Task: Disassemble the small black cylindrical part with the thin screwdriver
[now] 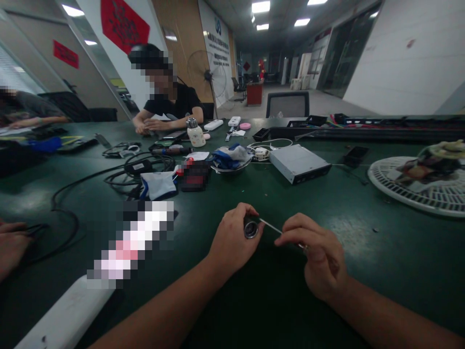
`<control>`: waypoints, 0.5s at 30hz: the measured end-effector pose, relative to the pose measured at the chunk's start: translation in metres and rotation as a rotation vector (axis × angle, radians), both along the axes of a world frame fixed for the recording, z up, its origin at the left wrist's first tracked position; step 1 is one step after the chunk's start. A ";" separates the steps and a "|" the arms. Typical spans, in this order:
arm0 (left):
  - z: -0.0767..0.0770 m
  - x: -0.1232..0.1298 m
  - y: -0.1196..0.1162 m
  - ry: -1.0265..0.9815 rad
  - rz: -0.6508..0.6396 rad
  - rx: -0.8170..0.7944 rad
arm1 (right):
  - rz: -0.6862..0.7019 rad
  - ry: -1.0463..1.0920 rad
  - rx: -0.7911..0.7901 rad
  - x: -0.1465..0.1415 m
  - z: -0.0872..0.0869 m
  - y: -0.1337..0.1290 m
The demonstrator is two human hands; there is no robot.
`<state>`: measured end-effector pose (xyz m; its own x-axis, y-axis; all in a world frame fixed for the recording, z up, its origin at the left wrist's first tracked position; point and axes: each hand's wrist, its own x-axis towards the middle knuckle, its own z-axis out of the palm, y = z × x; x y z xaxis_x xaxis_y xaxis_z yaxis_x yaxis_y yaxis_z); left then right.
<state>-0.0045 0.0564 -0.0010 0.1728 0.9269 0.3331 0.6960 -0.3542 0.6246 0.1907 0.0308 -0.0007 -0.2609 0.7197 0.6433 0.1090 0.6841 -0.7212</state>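
My left hand (230, 237) is closed around a small dark round part with a shiny metal rim (251, 230), its round end facing me. Most of that part is hidden by my fingers. To its right, my right hand (323, 257) pinches a thin metal rod (271, 226). The rod slants up and left, and its far end reaches the fingertips of my left hand. Whether the tip touches the round part, I cannot tell. Both hands are held over the dark green table (276, 310) near its front.
A grey disc drive (300, 164) lies beyond my hands, beside a bowl with blue-white cloth (232, 157). Right is a white fan grille (417, 189). Left are black cables (141, 167) and a long white object (65, 310). A person (170, 104) sits opposite; another hand (12, 247) is at left.
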 end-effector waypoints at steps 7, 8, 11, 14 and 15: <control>-0.003 -0.002 0.002 0.079 -0.067 0.030 | 0.094 -0.105 0.000 -0.003 0.005 0.001; -0.003 -0.003 0.002 0.080 -0.065 0.028 | 0.104 -0.116 -0.005 -0.004 0.006 0.002; -0.004 -0.003 0.002 0.089 -0.076 0.026 | 0.171 -0.133 -0.015 -0.006 0.010 0.001; -0.004 -0.003 0.002 0.099 -0.095 0.040 | 0.200 -0.146 0.004 -0.007 0.010 0.001; -0.004 -0.002 0.002 0.099 -0.097 0.044 | 0.183 -0.147 0.016 -0.007 0.009 0.000</control>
